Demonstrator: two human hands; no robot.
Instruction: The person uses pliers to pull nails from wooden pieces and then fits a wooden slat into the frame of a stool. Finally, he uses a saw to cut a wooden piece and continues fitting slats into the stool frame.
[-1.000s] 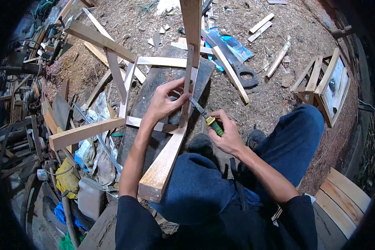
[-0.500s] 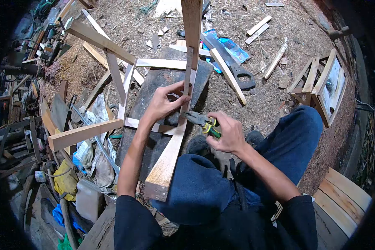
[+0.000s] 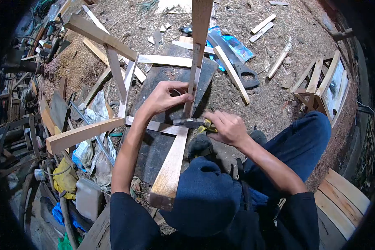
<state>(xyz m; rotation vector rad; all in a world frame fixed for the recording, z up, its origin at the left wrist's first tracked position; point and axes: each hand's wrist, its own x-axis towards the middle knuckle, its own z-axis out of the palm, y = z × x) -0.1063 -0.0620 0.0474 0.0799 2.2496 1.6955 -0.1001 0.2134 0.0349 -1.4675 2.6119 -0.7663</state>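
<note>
A wooden frame (image 3: 169, 171) of light legs and crosspieces lies over a dark board, one leg end against my knee. My left hand (image 3: 164, 99) pinches a thin wooden strip (image 3: 193, 77) between thumb and fingers, holding it along the frame's right side. In my right hand (image 3: 229, 128) is a pair of pliers (image 3: 190, 122) with yellow-green handles, gripped in closed fingers. The blurred plier head overlaps the frame in this view, just below the strip's lower end, near a crosspiece (image 3: 156, 126).
Beyond the dark board (image 3: 154, 156) lie a handsaw (image 3: 247, 78), a blue plastic packet (image 3: 238, 46) and a loose batten (image 3: 232, 75). A smaller wooden frame (image 3: 321, 85) stands at right. Scrap, rags and a whitish jug (image 3: 88, 199) crowd the left. Boards (image 3: 341, 202) lie lower right.
The pliers have swung slightly down and left, now level and blurred over the frame. My left hand keeps its pinch on the strip. The whole view has shifted a little.
</note>
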